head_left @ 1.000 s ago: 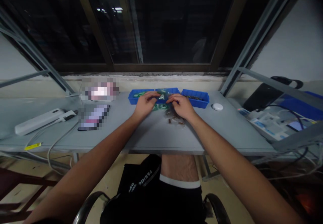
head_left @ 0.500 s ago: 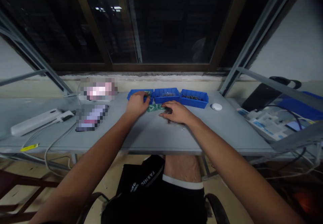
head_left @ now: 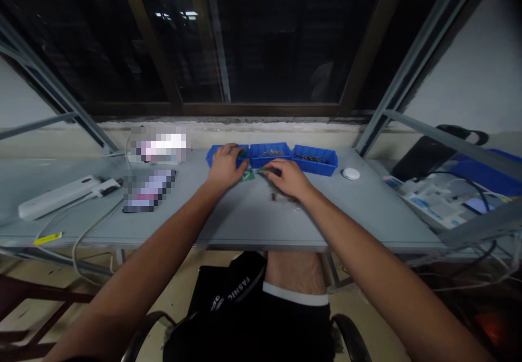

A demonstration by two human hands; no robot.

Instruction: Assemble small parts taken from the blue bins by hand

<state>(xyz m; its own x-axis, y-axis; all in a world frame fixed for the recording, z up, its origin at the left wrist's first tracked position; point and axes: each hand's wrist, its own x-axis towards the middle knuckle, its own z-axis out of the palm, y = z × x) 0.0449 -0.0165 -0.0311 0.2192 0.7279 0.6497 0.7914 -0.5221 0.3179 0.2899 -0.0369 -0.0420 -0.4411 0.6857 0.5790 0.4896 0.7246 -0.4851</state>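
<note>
My left hand (head_left: pixel 225 167) reaches over the left blue bin (head_left: pixel 211 158), its thumb apart from the fingers. Green material (head_left: pixel 242 154) shows inside this bin, beside the fingers. Just below the left thumb, a green piece with white markings (head_left: pixel 248 175) lies on the table. My right hand (head_left: pixel 287 177) is in front of the middle blue bin (head_left: pixel 269 162), thumb and fingers closed on a small green piece (head_left: pixel 262 171) that they partly cover. Under the right palm lies a clear plastic bag (head_left: pixel 285 196) with small dark things, partly hidden by the hand.
Small metal parts fill the right blue bin (head_left: pixel 312 159). A round white object (head_left: pixel 350 173) sits to its right. On the left are a blurred-out phone-like device (head_left: pixel 150 191), a white power strip (head_left: pixel 59 196) and cables. The grey table's (head_left: pixel 261 226) front edge is near my lap.
My right hand has drawn slightly right and the green material between the hands has parted. My left hand's fingers have shifted a little over the left bin.
</note>
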